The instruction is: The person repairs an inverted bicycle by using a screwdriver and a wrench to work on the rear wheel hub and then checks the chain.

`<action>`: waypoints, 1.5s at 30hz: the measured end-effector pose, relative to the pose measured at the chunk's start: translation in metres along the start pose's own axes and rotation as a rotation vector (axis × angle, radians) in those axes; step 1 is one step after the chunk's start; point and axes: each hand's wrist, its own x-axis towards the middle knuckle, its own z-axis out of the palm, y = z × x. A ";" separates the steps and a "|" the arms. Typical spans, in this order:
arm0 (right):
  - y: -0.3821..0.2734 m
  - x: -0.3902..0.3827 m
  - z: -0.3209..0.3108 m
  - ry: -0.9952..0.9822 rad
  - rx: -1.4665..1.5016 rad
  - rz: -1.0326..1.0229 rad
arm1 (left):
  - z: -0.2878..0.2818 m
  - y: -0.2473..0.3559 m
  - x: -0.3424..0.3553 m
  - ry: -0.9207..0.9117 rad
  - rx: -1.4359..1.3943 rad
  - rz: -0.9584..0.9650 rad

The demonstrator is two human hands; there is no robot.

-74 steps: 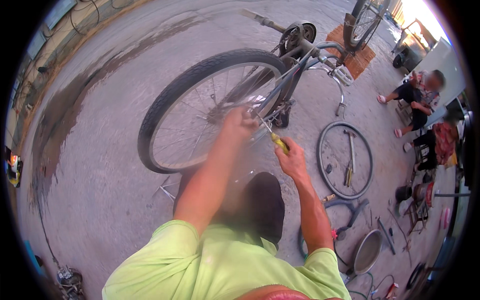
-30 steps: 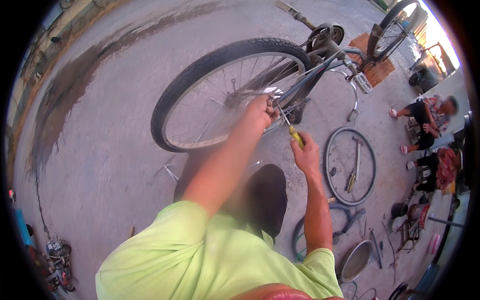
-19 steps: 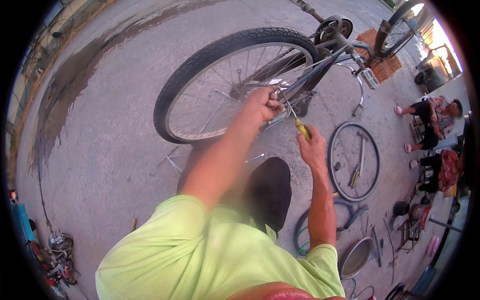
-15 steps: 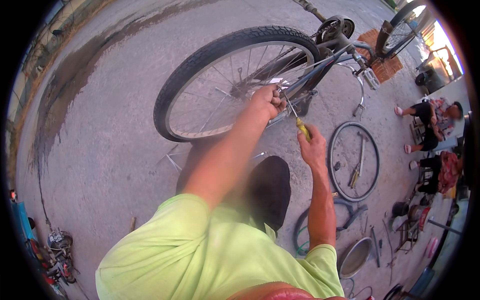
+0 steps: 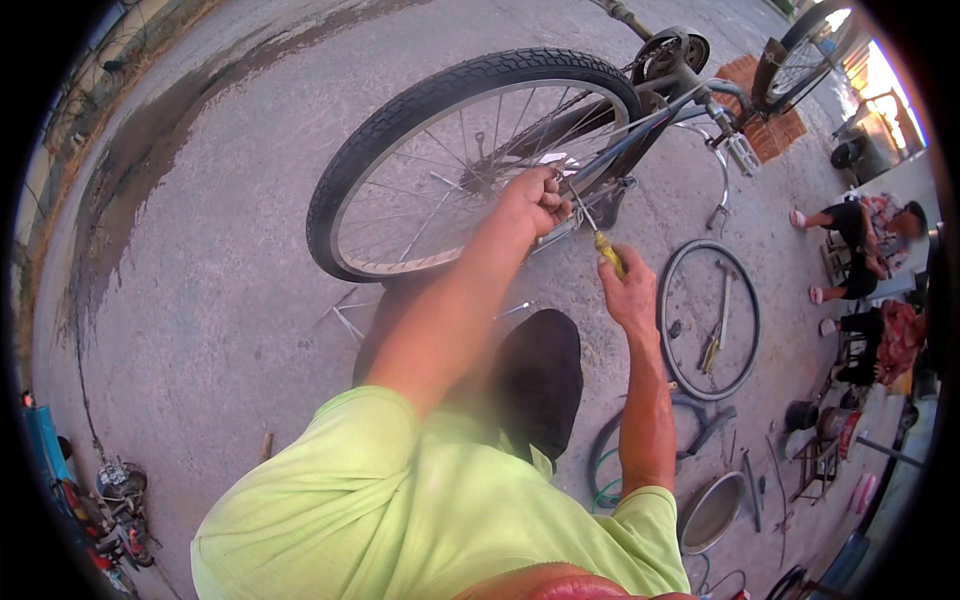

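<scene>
A bicycle lies upside down or on its side, which I cannot tell, with a knobbly black-tyred wheel (image 5: 345,175) in front of me. My left hand (image 5: 537,203) is closed near the wheel's hub and the frame tubes, its fingers curled round a small part that they hide. My right hand (image 5: 630,288) grips the yellow handle of a screwdriver (image 5: 607,254). The screwdriver's metal shaft points up and left to the parts beside my left fingers; its tip is too small to make out.
A bare tyre (image 5: 664,330) lies on the concrete at right, with a hammer-like tool (image 5: 723,310) inside its ring. Nearer are an inner tube (image 5: 603,440) and a metal basin (image 5: 688,535). Bricks (image 5: 775,142) stand by the far wheel. Two people sit at far right.
My right hand has shifted slightly on the screwdriver handle, its fingers a little less wrapped round it. My left hand stays in nearly the same place at the bicycle.
</scene>
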 end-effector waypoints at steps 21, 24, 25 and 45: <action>-0.001 0.001 -0.001 0.020 -0.012 -0.006 | -0.010 0.003 0.003 -0.123 -0.059 -0.042; 0.001 0.001 -0.002 0.012 -0.017 0.001 | 0.002 0.001 -0.005 0.014 -0.071 -0.013; 0.000 0.002 -0.002 0.007 -0.016 0.005 | 0.006 0.000 -0.007 0.086 -0.073 0.003; 0.054 -0.010 0.002 -0.026 -0.232 -0.046 | 0.015 -0.007 -0.005 0.150 0.057 0.056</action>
